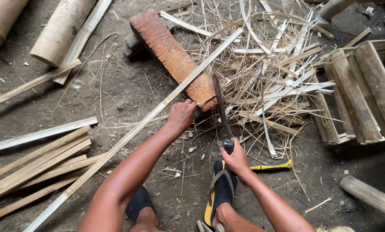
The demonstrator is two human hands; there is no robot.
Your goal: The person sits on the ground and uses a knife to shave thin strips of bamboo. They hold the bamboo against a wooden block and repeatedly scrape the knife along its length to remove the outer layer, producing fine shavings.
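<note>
My left hand [181,114] is closed around a long bamboo strip [128,137] that runs from the lower left up across a reddish wooden block [171,53]. My right hand [235,159] grips the handle of a long dark knife [220,105], whose blade points up and rests against the strip near the block's near end. Below the hands, my foot in a black and yellow sandal [220,191] rests on the dirt floor.
A heap of bamboo shavings and thin slivers [269,64] lies behind the block. Split bamboo strips [37,165] are stacked at the left, thick bamboo sections [61,30] at the top left, stacked slats [360,90] at the right. A yellow-handled tool [272,166] lies by my right wrist.
</note>
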